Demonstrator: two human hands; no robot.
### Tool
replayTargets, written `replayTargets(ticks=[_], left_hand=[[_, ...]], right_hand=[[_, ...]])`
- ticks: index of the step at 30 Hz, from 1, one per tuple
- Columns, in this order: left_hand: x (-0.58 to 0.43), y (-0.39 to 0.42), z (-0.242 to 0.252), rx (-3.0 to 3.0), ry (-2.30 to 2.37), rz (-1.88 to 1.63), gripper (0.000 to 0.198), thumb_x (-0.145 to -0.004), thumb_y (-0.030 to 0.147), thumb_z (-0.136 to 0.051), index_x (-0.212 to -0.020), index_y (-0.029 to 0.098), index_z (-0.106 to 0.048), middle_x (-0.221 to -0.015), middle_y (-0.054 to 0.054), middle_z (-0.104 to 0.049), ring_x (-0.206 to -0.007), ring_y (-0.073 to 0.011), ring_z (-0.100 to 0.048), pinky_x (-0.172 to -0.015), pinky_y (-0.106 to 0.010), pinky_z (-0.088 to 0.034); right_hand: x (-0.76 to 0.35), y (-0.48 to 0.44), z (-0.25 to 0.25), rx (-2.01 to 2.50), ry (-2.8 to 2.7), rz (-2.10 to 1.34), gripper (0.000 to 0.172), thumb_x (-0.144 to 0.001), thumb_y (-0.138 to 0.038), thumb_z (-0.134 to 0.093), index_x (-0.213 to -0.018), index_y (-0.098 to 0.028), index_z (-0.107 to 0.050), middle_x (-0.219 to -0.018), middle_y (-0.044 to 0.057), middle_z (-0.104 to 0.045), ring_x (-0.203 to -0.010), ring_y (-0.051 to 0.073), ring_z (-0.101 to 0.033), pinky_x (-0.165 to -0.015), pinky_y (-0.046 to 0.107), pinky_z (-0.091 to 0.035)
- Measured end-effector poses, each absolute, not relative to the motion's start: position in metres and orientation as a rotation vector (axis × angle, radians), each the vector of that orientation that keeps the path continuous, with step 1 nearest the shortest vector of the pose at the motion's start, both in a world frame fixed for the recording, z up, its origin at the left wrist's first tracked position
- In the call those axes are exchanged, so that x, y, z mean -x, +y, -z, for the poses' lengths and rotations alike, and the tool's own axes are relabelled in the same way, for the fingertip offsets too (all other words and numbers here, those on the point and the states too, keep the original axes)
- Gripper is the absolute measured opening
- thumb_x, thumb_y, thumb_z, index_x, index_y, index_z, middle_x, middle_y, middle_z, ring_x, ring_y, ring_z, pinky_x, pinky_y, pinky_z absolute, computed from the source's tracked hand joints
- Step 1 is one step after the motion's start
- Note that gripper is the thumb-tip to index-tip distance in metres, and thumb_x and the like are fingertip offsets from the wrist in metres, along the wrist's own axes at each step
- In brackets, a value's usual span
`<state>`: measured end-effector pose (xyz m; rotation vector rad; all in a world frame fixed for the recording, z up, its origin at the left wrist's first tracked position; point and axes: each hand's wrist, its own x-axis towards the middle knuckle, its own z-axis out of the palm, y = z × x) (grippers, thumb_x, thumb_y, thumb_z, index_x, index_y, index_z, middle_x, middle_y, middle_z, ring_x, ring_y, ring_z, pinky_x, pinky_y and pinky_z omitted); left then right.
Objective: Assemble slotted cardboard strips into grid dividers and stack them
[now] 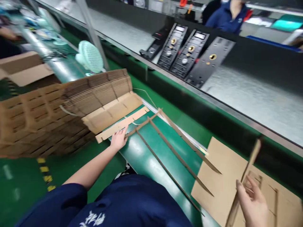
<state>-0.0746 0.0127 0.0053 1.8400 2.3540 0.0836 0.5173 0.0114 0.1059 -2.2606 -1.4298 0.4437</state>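
Note:
My left hand (119, 138) is closed at the near end of a slotted cardboard strip (143, 124). Three long cardboard strips (174, 146) slot into that strip and stretch right across the green table. Just beyond my left fingers lies a flat, pale slotted strip (123, 124). At the lower right, my right hand (254, 198) grips another cardboard strip (245, 179) between thumb and fingers, tilted up and slightly blurred. Beneath it are flat cardboard sheets (216, 164) and more slotted strips (276, 201).
Stacked cardboard strips (99, 90) and bundled cardboard dividers (35, 123) stand at left. A mint-green fan (91, 56) is behind them. The conveyor (265, 91) carries black panels (210, 60). A person in dark blue (222, 17) is across it; another person's arm shows at far left.

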Motion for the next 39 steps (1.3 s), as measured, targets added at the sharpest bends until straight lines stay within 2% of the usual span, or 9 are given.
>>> replayTargets(ticks=[3,6,8,11,17,21,25,35,39], left_hand=[[0.098,-0.013,0.007,-1.676,2.355,-0.308,0.059,-0.083,0.027,-0.055,-0.139,0.019,-0.038,-0.120,-0.011,-0.063,-0.115,-0.0248,-0.055,-0.095,-0.040,-0.045],[0.111,-0.032,0.025,-1.561,2.280,-0.632,0.038,-0.084,0.019,-0.051,-0.121,0.019,-0.053,-0.111,-0.009,-0.067,-0.106,-0.0215,-0.061,-0.092,-0.037,-0.050],[0.112,-0.039,0.035,-1.511,2.268,-0.766,0.031,-0.084,0.016,-0.050,-0.114,0.019,-0.055,-0.108,-0.008,-0.067,-0.103,-0.0198,-0.063,-0.091,-0.036,-0.051],[0.112,-0.043,0.046,-1.459,2.253,-0.862,0.035,-0.084,0.013,-0.049,-0.118,0.019,-0.049,-0.107,-0.007,-0.066,-0.101,-0.0162,-0.064,-0.088,-0.033,-0.054],[0.113,-0.047,0.053,-1.332,2.260,-0.998,0.062,-0.085,0.010,-0.047,-0.142,0.022,-0.025,-0.111,-0.007,-0.063,-0.098,-0.0143,-0.065,-0.085,-0.032,-0.056],[0.114,-0.049,0.044,-1.348,2.362,-0.847,0.071,-0.087,0.012,-0.048,-0.149,0.027,-0.015,-0.113,-0.003,-0.065,-0.098,-0.0142,-0.066,-0.089,-0.029,-0.053],[0.114,-0.049,0.037,-1.397,2.426,-0.646,0.068,-0.089,0.016,-0.048,-0.149,0.029,-0.018,-0.114,-0.002,-0.067,-0.098,-0.0163,-0.066,-0.083,-0.028,-0.053],[0.116,-0.048,0.039,-1.500,2.332,-0.717,0.063,-0.091,0.016,-0.044,-0.148,0.030,-0.022,-0.113,-0.002,-0.066,-0.102,-0.0146,-0.064,-0.090,-0.028,-0.052],[0.116,-0.048,0.039,-1.550,2.329,-0.681,0.058,-0.093,0.019,-0.040,-0.148,0.031,-0.026,-0.120,-0.004,-0.062,-0.097,-0.0150,-0.064,-0.085,-0.028,-0.053]], right_hand=[[-0.421,0.018,-0.104,1.880,-1.602,-1.045,0.059,-0.078,-0.057,-0.055,-0.130,-0.028,-0.055,-0.117,0.010,-0.063,-0.097,0.027,-0.064,-0.086,0.041,-0.053],[-0.307,0.007,-0.087,1.381,-1.904,-1.600,0.053,-0.084,-0.056,-0.051,-0.127,-0.026,-0.059,-0.123,0.011,-0.058,-0.096,0.023,-0.062,-0.084,0.037,-0.053],[-0.250,-0.003,-0.072,1.204,-1.942,-1.866,0.053,-0.085,-0.055,-0.050,-0.128,-0.026,-0.059,-0.116,0.009,-0.060,-0.091,0.021,-0.062,-0.077,0.035,-0.054],[-0.207,-0.015,-0.053,1.183,-1.878,-2.109,0.054,-0.086,-0.055,-0.050,-0.130,-0.024,-0.057,-0.099,0.006,-0.062,-0.083,0.018,-0.062,-0.073,0.034,-0.054],[-0.198,-0.022,-0.027,1.236,-1.916,-2.074,0.053,-0.084,-0.056,-0.052,-0.128,-0.027,-0.058,-0.096,0.006,-0.059,-0.080,0.019,-0.062,-0.066,0.033,-0.054],[-0.196,-0.027,-0.010,1.184,-1.973,-1.991,0.055,-0.082,-0.060,-0.051,-0.127,-0.028,-0.059,-0.100,0.006,-0.057,-0.080,0.019,-0.062,-0.064,0.033,-0.055],[-0.199,-0.034,-0.002,1.197,-1.966,-2.023,0.060,-0.083,-0.062,-0.049,-0.130,-0.027,-0.057,-0.098,0.006,-0.056,-0.082,0.019,-0.063,-0.064,0.031,-0.056],[-0.190,-0.042,0.001,1.241,-1.927,-1.968,0.057,-0.084,-0.061,-0.049,-0.128,-0.027,-0.058,-0.101,0.007,-0.058,-0.080,0.020,-0.062,-0.062,0.031,-0.056],[-0.184,-0.040,0.005,1.338,-2.081,-1.795,0.055,-0.086,-0.058,-0.046,-0.128,-0.025,-0.059,-0.099,0.007,-0.060,-0.080,0.019,-0.061,-0.070,0.033,-0.056]])
